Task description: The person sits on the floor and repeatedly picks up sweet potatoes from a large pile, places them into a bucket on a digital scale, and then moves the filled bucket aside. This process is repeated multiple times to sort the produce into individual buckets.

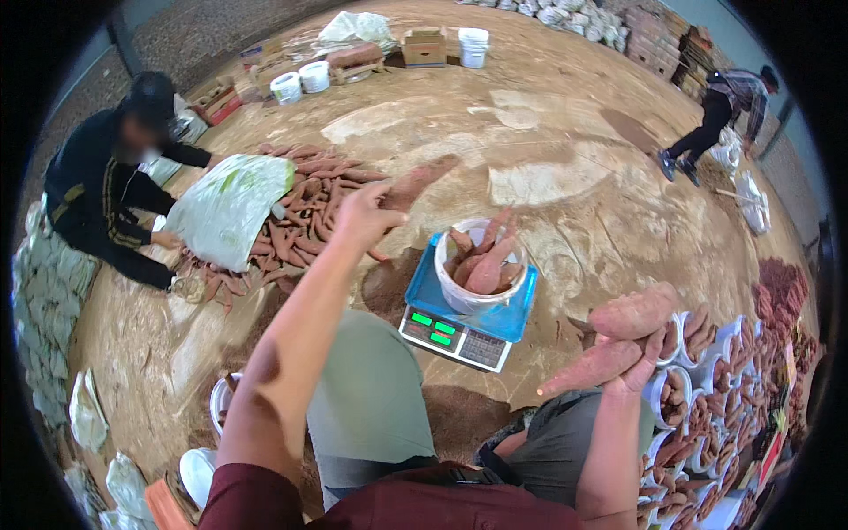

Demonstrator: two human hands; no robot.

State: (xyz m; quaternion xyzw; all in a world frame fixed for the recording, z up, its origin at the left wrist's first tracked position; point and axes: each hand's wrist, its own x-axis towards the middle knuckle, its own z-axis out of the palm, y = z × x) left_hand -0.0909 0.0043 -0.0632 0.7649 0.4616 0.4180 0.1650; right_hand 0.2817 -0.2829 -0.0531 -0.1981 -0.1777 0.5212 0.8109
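Observation:
A long sweet potato (423,183) sticks out from the fingers of my left hand (366,217), raised just off the right side of a heap of sweet potatoes (317,209). Two more are in my right hand (637,371): a thick sweet potato (633,310) above and a tapered sweet potato (593,366) below. Between my hands, a white bucket (469,299) stands on the blue platform of a digital scale (416,286). Several sweet potatoes (489,270) fill it, some poking above the rim. Green digits glow on the scale's display.
At left, a person (99,179) bends over the heap with a pale plastic sack (228,205). Another person (719,119) stoops at far right. Filled buckets (669,397) crowd my right side. White buckets (473,48) and a cardboard box (424,48) stand at the back.

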